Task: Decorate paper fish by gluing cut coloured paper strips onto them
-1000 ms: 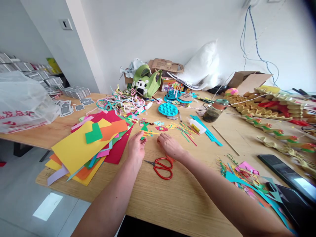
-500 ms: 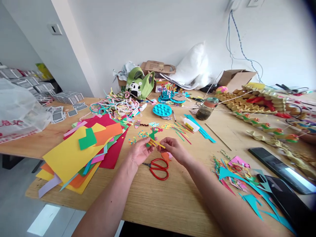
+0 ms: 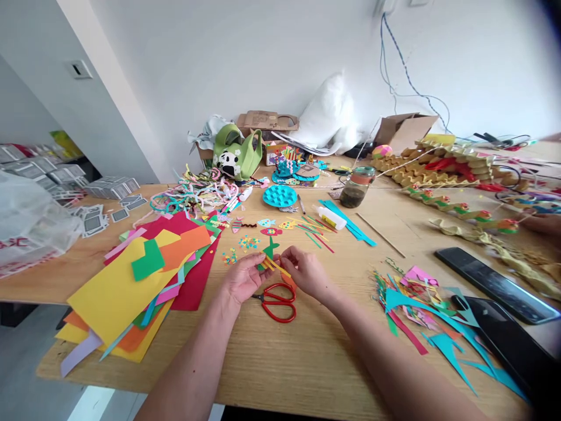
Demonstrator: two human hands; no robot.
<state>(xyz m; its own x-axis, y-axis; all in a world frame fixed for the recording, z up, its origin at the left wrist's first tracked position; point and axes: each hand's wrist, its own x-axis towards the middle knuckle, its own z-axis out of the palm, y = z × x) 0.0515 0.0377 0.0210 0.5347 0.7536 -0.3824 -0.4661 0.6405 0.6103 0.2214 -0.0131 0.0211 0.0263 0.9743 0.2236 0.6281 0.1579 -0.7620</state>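
My left hand (image 3: 244,277) pinches narrow yellow paper strips (image 3: 277,267) between thumb and fingers. The fingers of my right hand (image 3: 307,272) are closed at the strips' right side; whether they grip a strip end or only touch it is hard to see. A green paper cut-out (image 3: 270,248) shows just beyond my left fingertips, partly hidden by them. Under my hands lies an orange paper piece (image 3: 289,280), partly covered. Red-handled scissors (image 3: 280,303) rest on the table just below, their blades partly hidden by my left wrist.
Coloured paper sheets (image 3: 118,280) are piled at left. Small paper fish (image 3: 272,232), cut strips (image 3: 319,234) and a glue bottle (image 3: 331,217) lie beyond my hands. Paper scraps (image 3: 412,304) and phones (image 3: 495,283) are at right, with a glass jar (image 3: 357,187) farther back.
The view has shifted slightly, so most things sit a little farther left. The yellow strips tilt and spread differently between my hands. A red strip now shows among the scraps at right.
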